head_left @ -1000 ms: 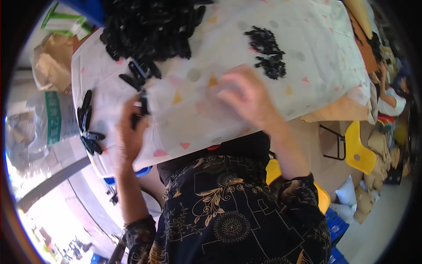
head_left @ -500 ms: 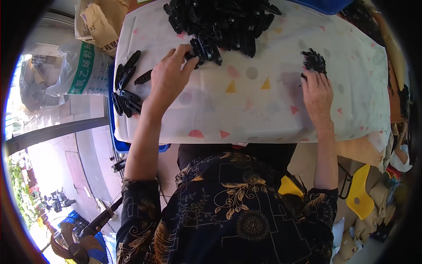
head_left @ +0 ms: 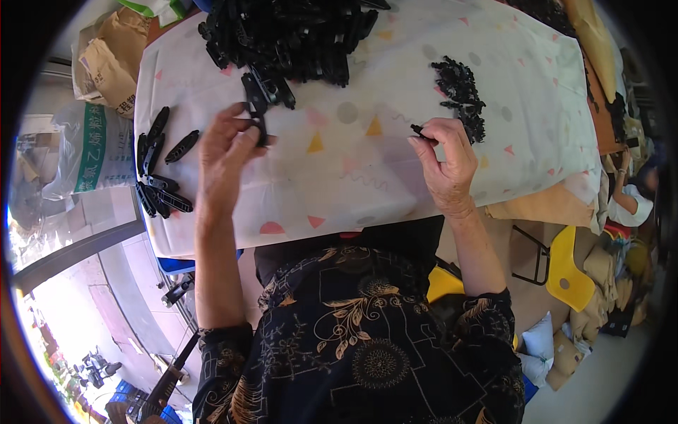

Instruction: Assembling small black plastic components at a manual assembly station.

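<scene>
Black plastic clip (head_left: 256, 112) sits pinched in the left hand (head_left: 227, 159) above the cloth-covered surface (head_left: 339, 184), just below the big pile of clips (head_left: 289, 35). Right hand (head_left: 446, 164) grips a small black piece (head_left: 421, 133), probably a pin, near the smaller heap (head_left: 462, 95).

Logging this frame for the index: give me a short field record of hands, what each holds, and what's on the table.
left hand: holds a long black clip upright in its fingers
right hand: pinches a small black part at the fingertips
big pile: long black clips, top of the table, just above the left hand
small pile: tiny black parts, beside the right hand
side group: several clips laid out at the left edge
cloth: white with coloured shapes, covers the table
</scene>
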Action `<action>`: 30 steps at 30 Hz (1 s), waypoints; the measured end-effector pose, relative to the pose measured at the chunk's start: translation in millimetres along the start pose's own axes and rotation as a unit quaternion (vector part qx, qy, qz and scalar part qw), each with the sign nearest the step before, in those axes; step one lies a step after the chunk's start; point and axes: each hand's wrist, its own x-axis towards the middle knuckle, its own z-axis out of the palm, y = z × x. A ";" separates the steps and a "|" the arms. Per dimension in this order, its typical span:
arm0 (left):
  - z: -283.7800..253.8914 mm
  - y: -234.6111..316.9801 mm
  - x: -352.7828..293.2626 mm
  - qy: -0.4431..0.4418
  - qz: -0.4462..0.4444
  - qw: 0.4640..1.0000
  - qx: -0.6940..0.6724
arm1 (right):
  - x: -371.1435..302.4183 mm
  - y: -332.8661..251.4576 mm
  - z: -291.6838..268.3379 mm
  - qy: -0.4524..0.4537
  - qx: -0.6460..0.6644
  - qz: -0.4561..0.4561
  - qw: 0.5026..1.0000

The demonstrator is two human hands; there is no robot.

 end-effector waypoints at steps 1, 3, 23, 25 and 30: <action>14.0 -1.0 -6.8 -0.040 -0.013 0.993 -0.110 | -1.5 -1.8 -1.1 -0.004 -0.003 0.000 1.000; 41.3 -3.9 -18.7 -0.112 -0.083 0.968 -0.210 | -1.3 -8.3 -3.5 0.016 -0.022 -0.027 0.999; 112.4 1.1 -37.2 -0.230 -0.192 0.913 -0.279 | -21.8 -17.8 -4.6 0.083 -0.039 -0.087 0.992; 112.2 1.9 -37.1 -0.238 -0.193 0.914 -0.264 | -19.3 -20.9 -5.5 0.082 -0.038 -0.084 0.992; 107.1 2.7 -38.3 -0.286 -0.200 0.907 -0.235 | -7.8 -18.5 -13.9 -0.059 0.077 -0.037 0.995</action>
